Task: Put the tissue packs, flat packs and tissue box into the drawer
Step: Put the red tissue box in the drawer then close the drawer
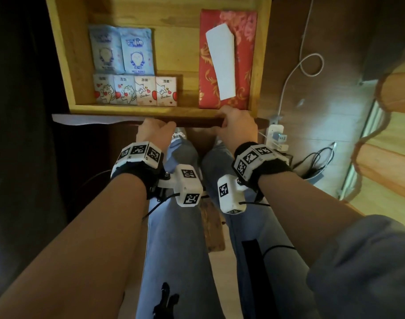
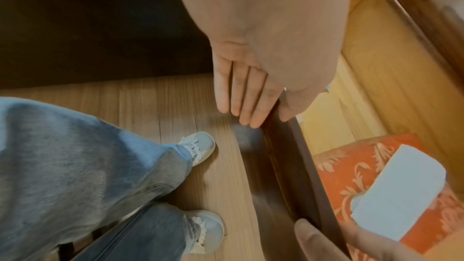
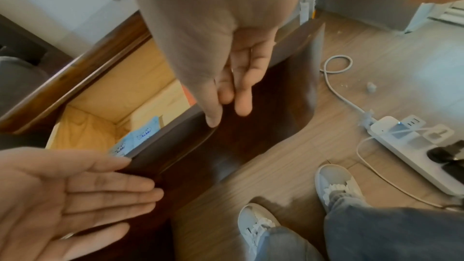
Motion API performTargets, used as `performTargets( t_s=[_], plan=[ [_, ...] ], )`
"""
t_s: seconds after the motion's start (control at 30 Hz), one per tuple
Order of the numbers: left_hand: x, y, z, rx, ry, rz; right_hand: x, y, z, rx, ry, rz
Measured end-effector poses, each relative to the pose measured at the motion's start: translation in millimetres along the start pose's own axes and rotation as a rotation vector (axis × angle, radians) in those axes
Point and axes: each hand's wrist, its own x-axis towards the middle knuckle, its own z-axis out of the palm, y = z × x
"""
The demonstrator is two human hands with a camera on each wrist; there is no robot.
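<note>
Drawer stands pulled out, and by my reading everything is already loaded. Four tissue packs sit in a row against the front wall. Two blue flat packs lie side by side just behind them. The red tissue box fills the right side, a white sheet standing out of its top.

My left hand and right hand both rest on the dark drawer front. The wrist views show fingers straight and flat against the outer face on both hands, thumbs hooked over the top edge, nothing gripped.

Judgement: only the push to close is left.

Risks:
- Both thumbs lie over the top edge; if they stay there as the front meets the cabinet, they get pinched.
- The raised sheet on the box may catch or crumple under the cabinet frame if clearance is tight; I cannot tell the clearance from here.
- Unequal push from the two hands could skew the drawer and jam it.
- A hard shove may slide the packs backward out of their rows.
</note>
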Motion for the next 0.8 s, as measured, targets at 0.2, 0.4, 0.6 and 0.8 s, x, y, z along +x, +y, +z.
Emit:
performTargets(
  t_s=[0.2, 0.4, 0.6, 0.8],
  plan=[
    [7, -4, -8, -0.056, -0.06, 0.069, 5, -7, 9, 0.015, 0.115, 0.097],
    [23, 12, -19, -0.059, -0.038, 0.144, 23, -24, 1, 0.048, 0.195, 0.165],
    [49, 37, -40, -0.121, 0.007, 0.225, 49, -46, -12, 0.236, 0.367, 0.162],
    [87, 48, -57, -0.138, 0.109, 0.291, 84, -61, -17, 0.347, 0.444, 0.099]
  ],
)
